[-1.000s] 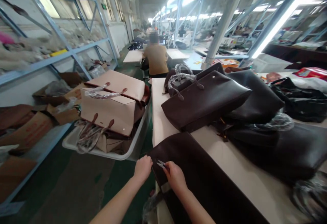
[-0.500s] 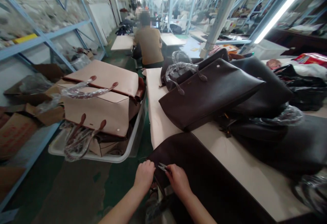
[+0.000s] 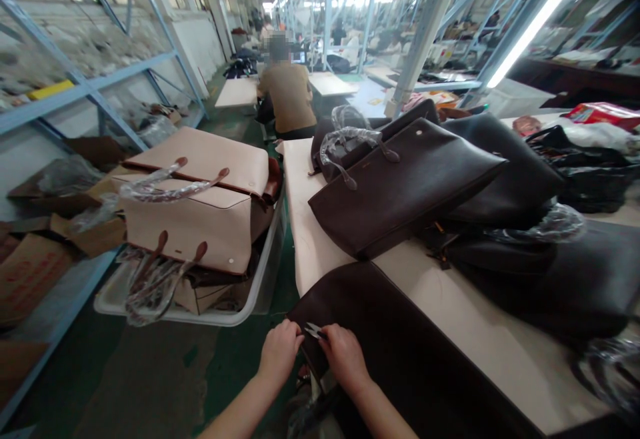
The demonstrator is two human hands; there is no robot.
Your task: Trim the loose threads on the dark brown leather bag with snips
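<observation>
My right hand (image 3: pixel 344 355) is closed around small snips (image 3: pixel 313 329). My left hand (image 3: pixel 280 352) pinches the edge of the dark brown bag (image 3: pixel 395 339), which lies flat at the near corner of the table (image 3: pixel 480 332).

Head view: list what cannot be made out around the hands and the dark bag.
- Snips: handles hidden in the right hand.
- Dark brown bag: lower part cut off by the frame's bottom edge.
- Left hand: fingertips hidden behind the bag's edge.
</observation>
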